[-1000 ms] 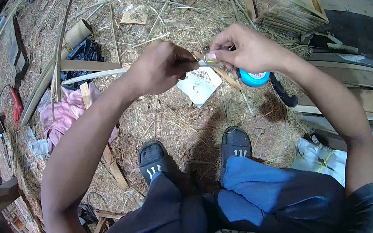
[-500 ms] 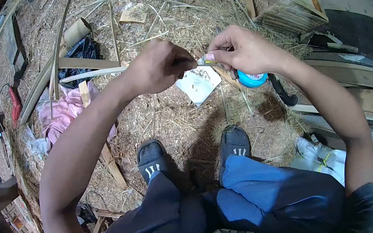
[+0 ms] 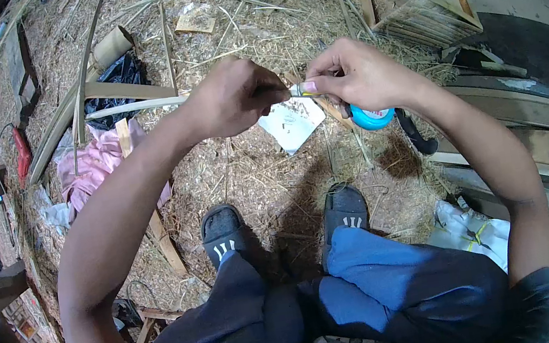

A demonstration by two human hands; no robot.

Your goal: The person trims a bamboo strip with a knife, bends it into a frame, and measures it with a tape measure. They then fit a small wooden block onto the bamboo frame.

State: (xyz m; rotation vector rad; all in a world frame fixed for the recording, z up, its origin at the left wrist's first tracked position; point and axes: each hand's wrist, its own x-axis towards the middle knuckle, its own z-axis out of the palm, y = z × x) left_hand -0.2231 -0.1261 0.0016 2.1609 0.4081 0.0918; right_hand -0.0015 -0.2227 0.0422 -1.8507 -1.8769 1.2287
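My left hand is closed, with its thumb and fingertips pinched together. A thin pale wooden strip runs behind the left wrist and appears to pass into this hand, though its grip is mostly hidden. Fingertip to fingertip with it, my right hand pinches a small silvery and yellow end piece. Below the right palm shows a round bright-blue case with lettering, which looks like a tape measure. Its upper part is covered by the hand. Both hands are held up over the floor.
A white sheet lies below the hands on the straw-littered floor. Pink cloth, a black plastic bag and a red tool are at left. A wooden frame stands upper right; planks and a tied white bundle lie at right.
Almost nothing differs. The far left end of the pale strip has shifted very slightly left; both hands keep the same pose, fingertips together.
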